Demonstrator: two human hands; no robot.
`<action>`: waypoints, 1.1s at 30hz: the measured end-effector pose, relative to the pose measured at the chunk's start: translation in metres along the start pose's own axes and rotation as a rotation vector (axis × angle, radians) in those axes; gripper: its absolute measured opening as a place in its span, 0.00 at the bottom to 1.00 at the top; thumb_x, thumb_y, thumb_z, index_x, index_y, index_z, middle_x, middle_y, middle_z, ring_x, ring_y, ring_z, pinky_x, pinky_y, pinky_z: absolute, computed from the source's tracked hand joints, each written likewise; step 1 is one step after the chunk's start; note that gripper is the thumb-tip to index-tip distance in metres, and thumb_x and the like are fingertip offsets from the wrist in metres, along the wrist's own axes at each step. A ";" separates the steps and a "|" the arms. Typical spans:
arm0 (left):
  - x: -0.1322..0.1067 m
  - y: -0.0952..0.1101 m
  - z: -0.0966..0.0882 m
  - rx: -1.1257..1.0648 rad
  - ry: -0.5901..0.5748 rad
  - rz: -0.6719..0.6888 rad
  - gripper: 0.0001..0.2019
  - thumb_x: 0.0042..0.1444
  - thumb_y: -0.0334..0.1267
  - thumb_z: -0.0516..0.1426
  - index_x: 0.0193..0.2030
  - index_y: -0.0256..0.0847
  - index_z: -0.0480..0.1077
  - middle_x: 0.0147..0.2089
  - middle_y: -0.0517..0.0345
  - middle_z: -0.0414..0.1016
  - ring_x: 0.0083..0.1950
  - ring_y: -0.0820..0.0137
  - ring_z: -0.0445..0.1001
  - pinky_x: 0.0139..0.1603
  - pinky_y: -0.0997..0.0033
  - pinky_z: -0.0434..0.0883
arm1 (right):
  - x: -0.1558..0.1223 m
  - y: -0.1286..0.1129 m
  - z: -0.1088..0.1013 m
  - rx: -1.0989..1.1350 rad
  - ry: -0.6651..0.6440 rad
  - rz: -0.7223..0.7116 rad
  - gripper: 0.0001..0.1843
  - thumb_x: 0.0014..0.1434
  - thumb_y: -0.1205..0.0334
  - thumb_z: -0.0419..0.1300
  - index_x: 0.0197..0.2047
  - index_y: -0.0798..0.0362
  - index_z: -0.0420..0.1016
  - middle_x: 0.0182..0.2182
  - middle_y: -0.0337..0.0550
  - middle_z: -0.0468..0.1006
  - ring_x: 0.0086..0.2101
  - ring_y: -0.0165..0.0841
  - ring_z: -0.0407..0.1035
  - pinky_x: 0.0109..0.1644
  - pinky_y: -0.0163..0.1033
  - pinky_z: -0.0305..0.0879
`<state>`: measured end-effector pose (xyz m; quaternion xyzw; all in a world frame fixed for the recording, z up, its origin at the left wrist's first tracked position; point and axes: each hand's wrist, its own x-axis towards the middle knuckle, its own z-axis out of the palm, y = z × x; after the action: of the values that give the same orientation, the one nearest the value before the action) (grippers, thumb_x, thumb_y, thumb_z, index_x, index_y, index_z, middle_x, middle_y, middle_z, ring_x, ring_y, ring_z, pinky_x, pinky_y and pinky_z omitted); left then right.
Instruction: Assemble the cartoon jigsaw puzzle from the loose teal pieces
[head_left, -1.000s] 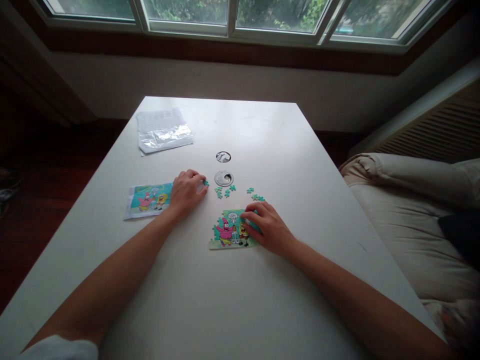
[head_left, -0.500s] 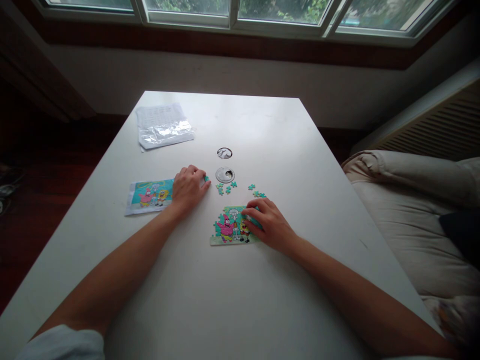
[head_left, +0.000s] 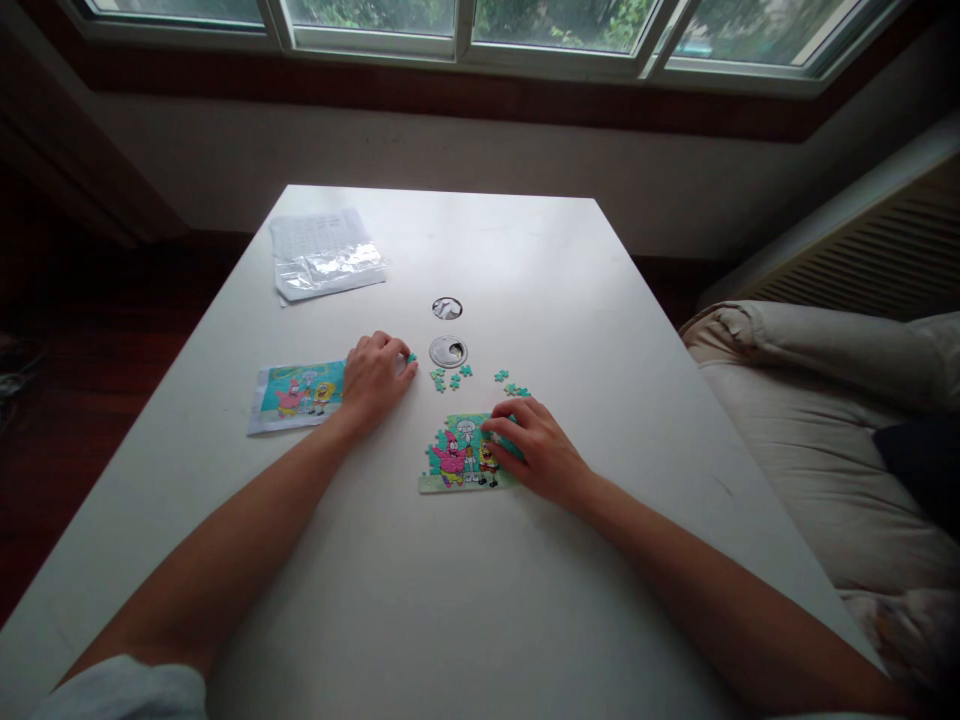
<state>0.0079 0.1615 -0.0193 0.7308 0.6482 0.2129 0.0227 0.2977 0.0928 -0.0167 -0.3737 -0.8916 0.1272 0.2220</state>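
Observation:
A small cartoon jigsaw puzzle (head_left: 459,455) lies partly assembled on the white table (head_left: 465,600). My right hand (head_left: 536,452) rests on its right side, fingers curled and pressing down on the pieces. My left hand (head_left: 375,378) lies to the left, fingers bent, its fingertips touching a teal loose piece (head_left: 411,358). Several more teal loose pieces (head_left: 450,378) are scattered just beyond the puzzle, others (head_left: 511,386) near my right hand's fingertips. A printed reference picture (head_left: 296,395) lies under the heel of my left hand.
A round metal lid (head_left: 448,351) and a cable hole (head_left: 447,308) sit beyond the pieces. A clear plastic bag on paper (head_left: 324,255) lies at the far left. A cushioned seat (head_left: 825,440) stands to the right; windows run along the far wall.
Both hands stay almost where they were. My view has shifted slightly; my right hand's fingers have pressed a little on the puzzle's right part.

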 end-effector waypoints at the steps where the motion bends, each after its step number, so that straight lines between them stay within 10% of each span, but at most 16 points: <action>1: 0.000 0.000 0.000 0.002 0.003 -0.001 0.07 0.61 0.43 0.59 0.43 0.45 0.75 0.47 0.51 0.73 0.51 0.56 0.70 0.54 0.55 0.67 | 0.000 0.000 0.000 0.001 -0.003 0.001 0.10 0.67 0.59 0.59 0.50 0.47 0.75 0.48 0.49 0.74 0.51 0.42 0.66 0.58 0.52 0.65; 20: -0.001 0.007 -0.002 0.017 0.025 0.049 0.12 0.64 0.48 0.57 0.46 0.44 0.73 0.49 0.49 0.72 0.51 0.55 0.69 0.53 0.54 0.67 | 0.000 0.000 -0.001 0.008 -0.007 -0.005 0.10 0.67 0.59 0.58 0.50 0.49 0.74 0.48 0.50 0.73 0.51 0.42 0.65 0.58 0.52 0.65; 33: -0.013 0.035 0.007 -0.040 -0.199 0.626 0.20 0.70 0.42 0.49 0.67 0.46 0.66 0.70 0.54 0.65 0.74 0.54 0.54 0.74 0.46 0.49 | 0.001 0.000 0.001 0.019 0.018 -0.016 0.10 0.67 0.60 0.59 0.50 0.49 0.75 0.47 0.49 0.73 0.49 0.42 0.65 0.57 0.52 0.66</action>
<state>0.0422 0.1448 -0.0186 0.9112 0.3824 0.1498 0.0339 0.2966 0.0938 -0.0170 -0.3654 -0.8913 0.1306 0.2348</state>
